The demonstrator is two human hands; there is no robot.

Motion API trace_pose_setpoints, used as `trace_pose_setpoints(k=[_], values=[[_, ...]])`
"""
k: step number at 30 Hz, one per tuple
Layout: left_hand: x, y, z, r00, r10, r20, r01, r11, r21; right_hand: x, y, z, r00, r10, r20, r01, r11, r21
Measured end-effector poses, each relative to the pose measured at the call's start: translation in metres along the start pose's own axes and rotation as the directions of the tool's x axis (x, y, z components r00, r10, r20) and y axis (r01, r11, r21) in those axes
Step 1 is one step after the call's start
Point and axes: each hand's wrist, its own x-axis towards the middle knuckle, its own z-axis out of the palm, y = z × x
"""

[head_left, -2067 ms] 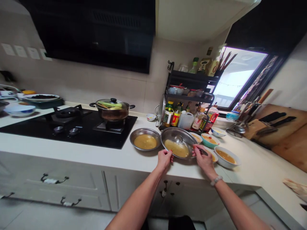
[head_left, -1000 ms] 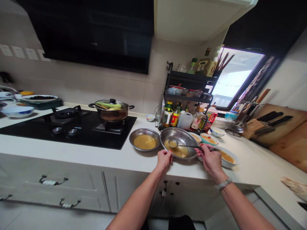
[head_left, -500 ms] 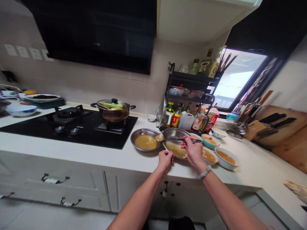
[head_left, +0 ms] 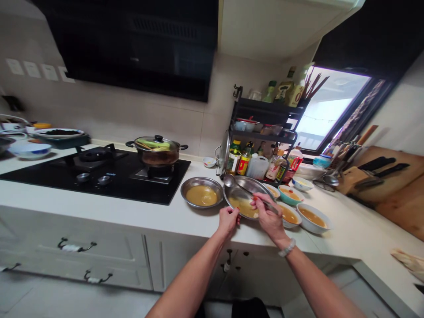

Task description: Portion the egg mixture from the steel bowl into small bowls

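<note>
My left hand is closed on the near rim of a stainless steel bowl, which holds pale yellow-brown liquid. My right hand grips the handle of a metal ladle. The ladle's head is over the left part of that bowl's rim. Left of it stands a second steel bowl with similar liquid. Close by on the right are several smaller bowls of orange-brown liquid, among them a white bowl and a turquoise-green bowl.
A lidded pot sits on the black gas hob to the left. Behind the bowls rises a black rack with bottles and jars. A knife block and cutting boards stand at the right.
The ladle's head has moved right, from over the left steel bowl to the other bowl's rim. My right hand has lowered slightly; my left hand stays on the rim.
</note>
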Motion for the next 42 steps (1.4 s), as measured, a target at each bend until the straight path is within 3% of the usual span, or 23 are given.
trace_pose_setpoints(k=[4,10,16,24,35,42], values=[[-0.002,0.002,0.000,1.000,-0.008,0.005,0.008,1.000,0.001,-0.004,0.018,-0.035,0.979,0.155,-0.135,-0.168,0.982,-0.089],[-0.001,0.002,-0.001,1.000,-0.002,0.007,0.002,1.000,-0.011,-0.026,0.036,-0.068,0.941,0.290,-0.176,-0.306,0.949,-0.077],[0.000,-0.001,-0.001,1.000,0.000,0.010,0.000,1.000,-0.009,-0.036,0.034,-0.057,0.901,0.403,-0.162,-0.391,0.915,0.102],[-0.002,0.002,-0.001,1.000,-0.008,0.015,0.008,1.000,-0.021,-0.025,0.035,-0.051,0.727,0.650,-0.221,-0.517,0.730,0.447],[-0.002,0.002,0.000,1.000,-0.007,-0.002,0.007,1.000,-0.002,-0.012,0.024,-0.057,0.703,0.671,-0.237,-0.507,0.706,0.495],[-0.001,0.001,0.000,1.000,-0.001,-0.001,0.001,1.000,0.000,-0.001,0.013,-0.054,0.726,0.649,-0.229,-0.480,0.716,0.507]])
